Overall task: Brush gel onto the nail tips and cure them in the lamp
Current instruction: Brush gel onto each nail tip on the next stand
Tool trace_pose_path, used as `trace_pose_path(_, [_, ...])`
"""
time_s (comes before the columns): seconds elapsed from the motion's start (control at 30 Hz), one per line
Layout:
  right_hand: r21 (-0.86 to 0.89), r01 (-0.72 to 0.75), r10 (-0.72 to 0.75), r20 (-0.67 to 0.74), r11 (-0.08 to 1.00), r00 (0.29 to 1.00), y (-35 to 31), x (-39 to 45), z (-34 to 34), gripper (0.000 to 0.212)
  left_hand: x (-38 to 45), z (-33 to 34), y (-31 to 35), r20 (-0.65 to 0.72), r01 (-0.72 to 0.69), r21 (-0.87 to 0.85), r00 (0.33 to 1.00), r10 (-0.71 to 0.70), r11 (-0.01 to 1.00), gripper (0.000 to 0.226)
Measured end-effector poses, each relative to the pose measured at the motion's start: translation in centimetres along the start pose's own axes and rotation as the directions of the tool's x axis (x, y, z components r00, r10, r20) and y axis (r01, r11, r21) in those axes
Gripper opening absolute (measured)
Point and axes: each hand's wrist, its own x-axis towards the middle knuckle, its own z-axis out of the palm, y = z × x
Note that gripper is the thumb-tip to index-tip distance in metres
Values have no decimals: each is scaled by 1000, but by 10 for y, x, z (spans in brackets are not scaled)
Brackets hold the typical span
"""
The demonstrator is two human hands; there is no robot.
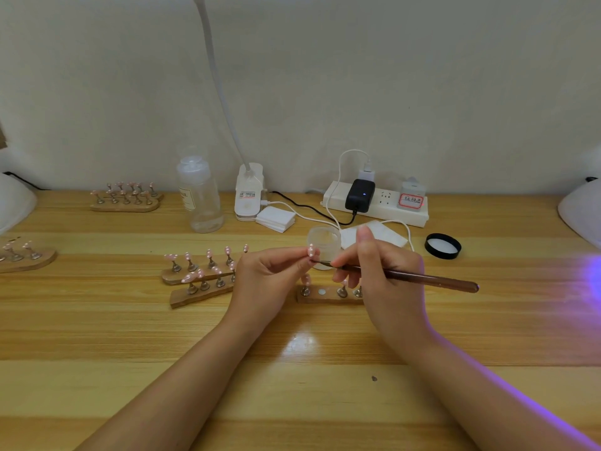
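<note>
Head camera, looking down at a wooden table (292, 385). Two bare forearms reach in from the bottom edge and the hands meet near the middle.

The left hand (263, 278) has its fingers curled, pinching a pink nail tip (311, 250) with white dots between thumb and forefinger; the tip stands up just above the fingertips. The right hand (380, 275) grips a brown brush (422, 277) like a pen, thumb raised. The handle runs out to the right of the fingers, and the bristle end touches the base of the held nail tip.

Directly behind the fingertips sits a small clear gel jar (325, 242), open. Its black lid (443, 246) lies well off to the right of the right hand.

Just below the fingers, partly hidden by the right hand, is a wooden nail stand (320, 296) with one peg spot bare. Two more stands with pink tips (201, 275) lie left of the left hand, touching its back.

A white curing lamp (582, 213) sits at the far right edge, with purple light spilling onto the table beside it.
</note>
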Motion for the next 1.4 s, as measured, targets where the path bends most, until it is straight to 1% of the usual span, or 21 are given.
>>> trace_pose_path(0.13, [34, 30, -29, -37, 999, 999, 1, 1, -1, 41, 0, 0, 0, -3, 3, 7, 1000, -3, 1000, 16])
trace_pose_path(0.2, [21, 56, -55, -53, 998, 997, 1, 3, 0, 40, 0, 0, 0, -8, 4, 2, 1000, -4, 1000, 17])
trace_pose_path(0.4, [-42, 44, -44, -6, 998, 999, 3, 3, 1, 37, 1, 2, 0, -14, 23, -4, 1000, -23, 1000, 16])
trace_pose_path(0.67, [-19, 32, -32, 14, 999, 999, 3, 0, 2, 37, 0, 0, -1, -5, 1, 11, 1000, -1, 1000, 16])
trace_pose_path(0.8, [-9, 71, -71, -12, 997, 997, 3, 0, -1, 41, 0, -1, 0, -9, 3, 30, 1000, -2, 1000, 14])
trace_pose_path(0.9, [-68, 128, -129, -9, 989, 992, 4, 4, -4, 33, 0, -1, 1, -10, -1, 68, 1000, 2, 998, 15])
trace_pose_path(1.07, [-163, 138, -130, 61, 977, 990, 5, 7, -4, 22, -1, -1, 4, -16, 9, 113, 1000, -8, 994, 20])
trace_pose_path(1.3, [-163, 191, -180, 80, 968, 980, 5, 7, -3, 25, -1, -1, 5, -26, 27, 128, 999, -24, 991, 17])
trace_pose_path(1.4, [-122, 151, -143, 69, 981, 987, 5, 7, -5, 33, -1, -1, 5, -34, 27, 139, 999, -22, 990, 21])
